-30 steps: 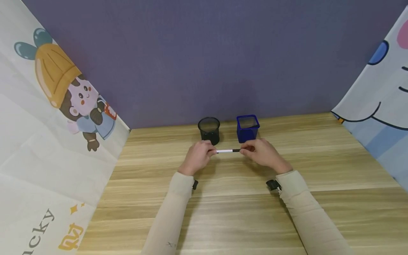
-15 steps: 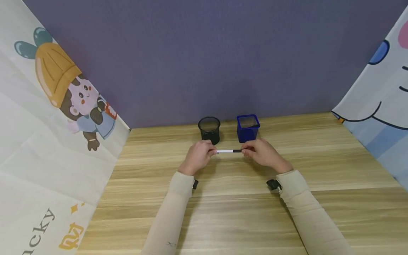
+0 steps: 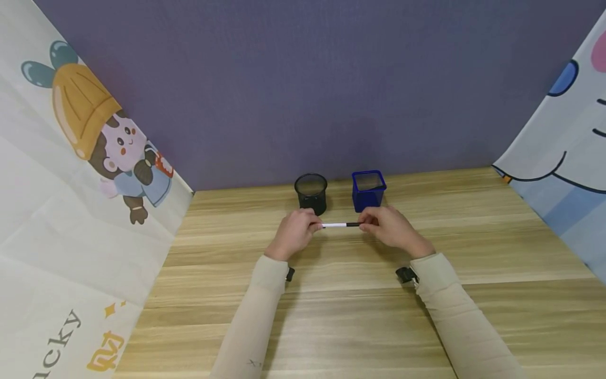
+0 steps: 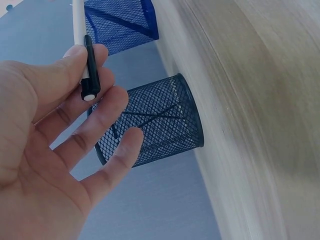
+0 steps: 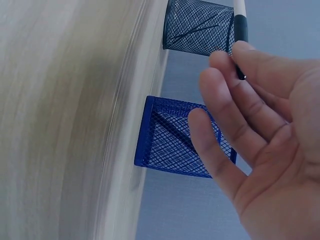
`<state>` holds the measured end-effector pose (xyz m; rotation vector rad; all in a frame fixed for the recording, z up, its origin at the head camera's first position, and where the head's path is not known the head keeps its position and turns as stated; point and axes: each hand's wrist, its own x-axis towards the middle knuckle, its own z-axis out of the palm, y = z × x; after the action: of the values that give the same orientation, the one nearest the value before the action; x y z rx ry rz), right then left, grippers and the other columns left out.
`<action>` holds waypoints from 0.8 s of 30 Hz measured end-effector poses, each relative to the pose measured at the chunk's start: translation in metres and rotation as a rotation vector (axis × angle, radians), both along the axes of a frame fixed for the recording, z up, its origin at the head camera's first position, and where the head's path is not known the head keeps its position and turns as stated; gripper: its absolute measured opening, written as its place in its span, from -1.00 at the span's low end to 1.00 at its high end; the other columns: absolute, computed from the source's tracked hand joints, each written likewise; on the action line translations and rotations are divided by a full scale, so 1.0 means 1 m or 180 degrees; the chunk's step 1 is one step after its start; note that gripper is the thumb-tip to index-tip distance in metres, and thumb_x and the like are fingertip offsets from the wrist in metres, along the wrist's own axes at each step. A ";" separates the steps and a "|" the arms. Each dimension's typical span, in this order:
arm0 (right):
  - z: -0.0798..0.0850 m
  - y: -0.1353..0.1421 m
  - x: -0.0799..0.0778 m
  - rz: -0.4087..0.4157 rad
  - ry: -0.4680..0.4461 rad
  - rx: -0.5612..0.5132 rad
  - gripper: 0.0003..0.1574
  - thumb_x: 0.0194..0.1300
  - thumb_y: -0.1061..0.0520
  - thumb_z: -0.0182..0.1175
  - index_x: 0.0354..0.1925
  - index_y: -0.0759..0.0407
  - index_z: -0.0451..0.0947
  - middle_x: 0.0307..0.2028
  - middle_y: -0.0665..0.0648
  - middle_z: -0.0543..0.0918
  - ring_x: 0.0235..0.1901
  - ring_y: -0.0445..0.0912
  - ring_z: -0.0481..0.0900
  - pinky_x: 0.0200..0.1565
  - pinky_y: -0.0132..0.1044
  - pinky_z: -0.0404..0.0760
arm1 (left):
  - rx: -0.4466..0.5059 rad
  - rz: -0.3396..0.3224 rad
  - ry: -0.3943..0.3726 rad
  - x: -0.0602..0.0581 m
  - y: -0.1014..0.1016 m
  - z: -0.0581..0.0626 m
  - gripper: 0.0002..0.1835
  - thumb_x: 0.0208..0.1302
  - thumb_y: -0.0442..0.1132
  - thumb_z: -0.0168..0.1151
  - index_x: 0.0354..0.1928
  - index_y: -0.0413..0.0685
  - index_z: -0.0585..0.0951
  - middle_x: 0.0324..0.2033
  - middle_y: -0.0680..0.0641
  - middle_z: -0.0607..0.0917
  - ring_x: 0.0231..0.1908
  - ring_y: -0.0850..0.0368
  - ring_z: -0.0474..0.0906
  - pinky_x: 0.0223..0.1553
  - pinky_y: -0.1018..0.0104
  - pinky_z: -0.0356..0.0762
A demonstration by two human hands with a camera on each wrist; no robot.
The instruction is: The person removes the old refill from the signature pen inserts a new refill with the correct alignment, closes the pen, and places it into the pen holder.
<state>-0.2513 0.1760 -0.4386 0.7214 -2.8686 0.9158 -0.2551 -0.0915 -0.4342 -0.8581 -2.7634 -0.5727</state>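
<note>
White-and-black pen (image 3: 341, 225), likely light, stiff and slightly slick, spans the gap between your left hand (image 3: 294, 231) and right hand (image 3: 392, 227), thumb and fingers pinching each end, its white barrel (image 3: 334, 225) between them probably the best-balanced hold.

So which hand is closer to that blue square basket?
Right: the right hand, pinching the pen, is just in front of the blue basket. The left hand is farther off, in front of the black basket.

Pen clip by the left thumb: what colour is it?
The clip is black, clearest in the left wrist view.
</note>
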 end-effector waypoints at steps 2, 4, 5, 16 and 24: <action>0.000 0.000 0.000 -0.0015 0.0028 -0.0006 -0.91 0.27 0.09 0.29 -0.24 0.03 0.63 -0.43 -0.10 0.66 -0.45 -0.24 0.54 -0.36 -0.31 0.49 | -0.0010 0.0002 0.0001 0.000 0.000 0.000 -0.86 0.27 -0.14 0.29 -0.25 0.03 0.77 -0.42 0.12 0.64 -0.42 0.25 0.56 -0.34 0.36 0.55; 0.000 -0.001 0.000 -0.0023 0.0047 -0.0023 -0.91 0.25 0.10 0.30 -0.24 0.03 0.62 -0.44 -0.09 0.66 -0.45 -0.24 0.54 -0.36 -0.31 0.49 | -0.0013 0.0004 -0.0002 0.000 0.000 0.000 -0.85 0.27 -0.12 0.28 -0.25 0.03 0.77 -0.41 0.12 0.64 -0.41 0.26 0.57 -0.34 0.36 0.56; 0.000 -0.001 0.000 -0.0029 0.0058 -0.0028 -0.91 0.25 0.10 0.31 -0.25 0.03 0.62 -0.44 -0.09 0.66 -0.46 -0.23 0.54 -0.36 -0.31 0.49 | -0.0011 0.0001 -0.0002 0.000 0.000 0.000 -0.85 0.27 -0.12 0.28 -0.25 0.03 0.77 -0.41 0.12 0.64 -0.40 0.25 0.57 -0.33 0.36 0.56; -0.001 -0.001 0.000 -0.0023 0.0031 -0.0069 -0.83 0.23 0.06 0.33 -0.19 0.03 0.63 -0.43 -0.08 0.65 -0.43 -0.22 0.54 -0.35 -0.31 0.51 | 0.0041 -0.0012 0.0008 -0.001 -0.001 -0.002 -0.85 0.27 -0.15 0.29 -0.24 0.00 0.77 -0.41 0.11 0.64 -0.41 0.26 0.56 -0.35 0.36 0.55; -0.004 0.002 -0.002 0.0026 -0.0083 -0.0095 -0.68 0.41 -0.09 0.11 -0.14 0.06 0.65 -0.42 -0.01 0.69 -0.53 -0.22 0.50 -0.43 -0.31 0.49 | 0.0014 0.0008 0.0028 -0.001 0.000 -0.002 -0.86 0.27 -0.14 0.28 -0.25 0.04 0.77 -0.41 0.13 0.63 -0.43 0.28 0.53 -0.37 0.38 0.52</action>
<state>-0.2533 0.1776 -0.4428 0.7245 -2.8698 0.9741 -0.2561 -0.0920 -0.4357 -0.8539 -2.7539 -0.5729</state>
